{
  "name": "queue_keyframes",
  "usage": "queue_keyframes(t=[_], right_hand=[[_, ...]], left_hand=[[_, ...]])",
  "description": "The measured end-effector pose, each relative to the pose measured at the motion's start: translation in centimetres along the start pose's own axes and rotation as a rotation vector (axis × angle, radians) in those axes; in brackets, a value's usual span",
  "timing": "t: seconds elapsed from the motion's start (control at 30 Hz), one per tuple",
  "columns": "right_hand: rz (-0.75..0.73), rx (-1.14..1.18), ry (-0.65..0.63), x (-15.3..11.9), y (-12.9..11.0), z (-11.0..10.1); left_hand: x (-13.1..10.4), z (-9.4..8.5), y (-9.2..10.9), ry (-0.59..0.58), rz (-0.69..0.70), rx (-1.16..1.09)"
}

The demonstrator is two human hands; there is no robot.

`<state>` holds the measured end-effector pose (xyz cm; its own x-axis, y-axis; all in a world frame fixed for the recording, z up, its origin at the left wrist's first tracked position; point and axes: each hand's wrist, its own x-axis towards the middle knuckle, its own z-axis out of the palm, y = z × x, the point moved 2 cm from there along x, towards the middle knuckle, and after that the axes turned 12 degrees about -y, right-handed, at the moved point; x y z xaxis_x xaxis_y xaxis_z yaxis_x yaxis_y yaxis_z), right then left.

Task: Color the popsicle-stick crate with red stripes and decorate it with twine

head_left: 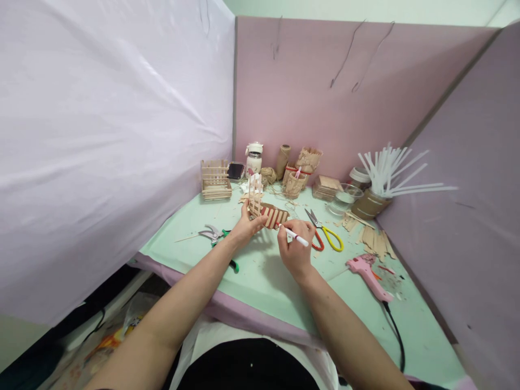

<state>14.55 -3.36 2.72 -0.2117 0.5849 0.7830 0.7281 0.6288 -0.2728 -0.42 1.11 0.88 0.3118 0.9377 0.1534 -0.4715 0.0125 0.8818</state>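
Note:
My left hand [248,225] grips a small wooden-stick basket [274,216] by its left side, just above the table. The basket has a tall slatted back and red stripes between the pale sticks on its front. In my right hand [296,246] is a white marker [297,236], its red tip against the front of the basket. Pruning shears [215,234] with green handles lie under and beside my left forearm. Just right of my right hand lie scissors [325,230] with one red and one yellow handle.
A pink glue gun [369,276] with a black cord lies on the right. White glue sticks [385,173] fan out of a brown holder, near a clear bowl [345,198]. Another stick basket [216,181], a white bottle [254,158] and a twine spool [283,161] stand behind. Loose wooden sticks [376,242] lie right.

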Motion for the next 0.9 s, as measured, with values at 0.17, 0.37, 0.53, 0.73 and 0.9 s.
queue_keyframes(t=[0.17, 0.37, 0.53, 0.73, 0.9], right_hand=[[0.009, 0.014, 0.030, 0.02, 0.15, -0.15], [0.012, -0.001, 0.058, 0.06, 0.37, -0.27], [0.010, -0.009, 0.075, 0.04, 0.51, -0.34], [0.002, -0.009, 0.083, 0.00, 0.69, -0.30], [0.002, 0.001, 0.078, 0.09, 0.54, -0.37]], left_hand=[[-0.20, 0.32, 0.26, -0.021, -0.008, 0.004], [-0.15, 0.14, 0.10, -0.070, -0.005, 0.012], [-0.12, -0.05, -0.11, -0.068, -0.012, 0.009], [-0.10, -0.02, -0.10, -0.076, -0.015, 0.008], [-0.23, 0.26, 0.17, -0.081, -0.021, -0.010]])
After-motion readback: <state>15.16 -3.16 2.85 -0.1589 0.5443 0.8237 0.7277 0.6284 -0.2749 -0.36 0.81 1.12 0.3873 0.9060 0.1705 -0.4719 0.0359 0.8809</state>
